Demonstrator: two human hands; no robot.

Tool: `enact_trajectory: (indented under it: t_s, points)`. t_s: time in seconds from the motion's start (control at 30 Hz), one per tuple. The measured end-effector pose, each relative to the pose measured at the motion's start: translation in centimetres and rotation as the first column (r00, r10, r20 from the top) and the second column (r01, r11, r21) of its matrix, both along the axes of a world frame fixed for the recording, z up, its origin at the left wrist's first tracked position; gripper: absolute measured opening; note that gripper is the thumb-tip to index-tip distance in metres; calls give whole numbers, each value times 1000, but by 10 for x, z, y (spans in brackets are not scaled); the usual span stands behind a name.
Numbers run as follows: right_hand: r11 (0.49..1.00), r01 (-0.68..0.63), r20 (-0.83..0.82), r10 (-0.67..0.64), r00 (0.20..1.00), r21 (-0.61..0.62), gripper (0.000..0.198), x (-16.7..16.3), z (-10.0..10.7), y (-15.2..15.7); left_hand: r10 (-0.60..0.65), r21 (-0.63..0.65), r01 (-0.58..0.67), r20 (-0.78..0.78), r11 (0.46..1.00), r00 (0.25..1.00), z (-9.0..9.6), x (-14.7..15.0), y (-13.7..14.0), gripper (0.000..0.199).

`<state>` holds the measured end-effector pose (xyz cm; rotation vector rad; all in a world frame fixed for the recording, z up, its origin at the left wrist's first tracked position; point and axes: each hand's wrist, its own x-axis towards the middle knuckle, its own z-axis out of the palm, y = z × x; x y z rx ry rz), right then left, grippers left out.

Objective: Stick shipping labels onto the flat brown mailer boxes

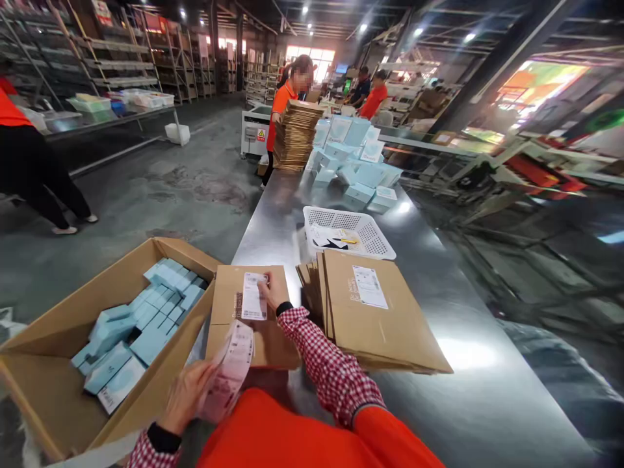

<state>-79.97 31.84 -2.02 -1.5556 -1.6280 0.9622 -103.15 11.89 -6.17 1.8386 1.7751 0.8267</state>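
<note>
My left hand is closed around a strip of printed shipping labels that hangs in folds over the table's near edge. My right hand has its fingers pinched together at the right edge of a white shipping label. That label lies over a flat brown cardboard carton; whether it is fully stuck down I cannot tell. Just right of my right forearm is a stack of flat cartons, its top one bearing a shipping label.
On the left stands a large open cardboard box of light-blue boxes. Ahead on the metal table are a white basket with papers and a yellow pen, piled blue boxes and stacked cardboard. A co-worker stands behind.
</note>
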Motion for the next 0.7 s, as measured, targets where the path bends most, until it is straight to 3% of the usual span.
enact_trajectory:
  t_s: [0.17,0.33,0.47,0.53,0.67,0.7]
  points:
    - [991,-134,240,133,961,-14,45,-9,-20,22,-183,35,184,-8,982,983,-20,12,3,33]
    - [984,-179,394,163,905,6,57,-20,-26,11,-191,21,191,9,981,982,-34,20,5,30]
    - [994,-69,606,7,795,80,83,-19,-19,0,-189,5,189,21,982,982,-36,18,6,31]
    - [992,-40,679,-55,732,124,83,-25,-21,-8,-177,7,177,25,984,984,-38,18,7,33]
    - [929,-353,666,195,720,109,61,-43,-35,-17,-145,-8,146,44,989,988,-48,21,16,32]
    - [921,-380,667,231,709,85,58,-43,-39,-13,-151,-32,153,74,988,986,-51,21,20,29]
